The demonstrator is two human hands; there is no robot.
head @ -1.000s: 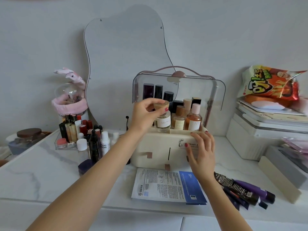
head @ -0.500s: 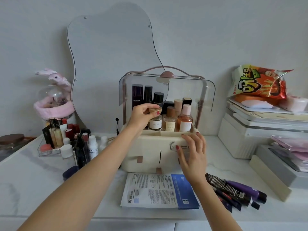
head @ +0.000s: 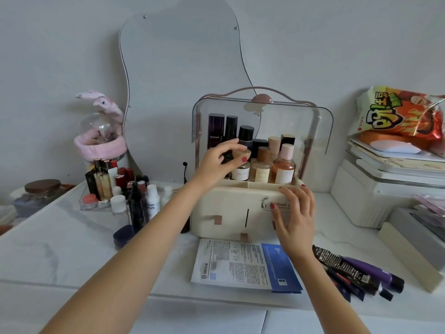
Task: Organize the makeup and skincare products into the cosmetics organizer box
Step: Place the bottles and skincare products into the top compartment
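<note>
At frame centre our left hand pinched the wooden cap of a bottle standing in the box. Our right hand lay flat-fingered on the box front. The bottle looked like glass: heavy, slick, breakable; better gripped round the body.

Left hand hides bottle's neck; snack bag cropped right.
</note>
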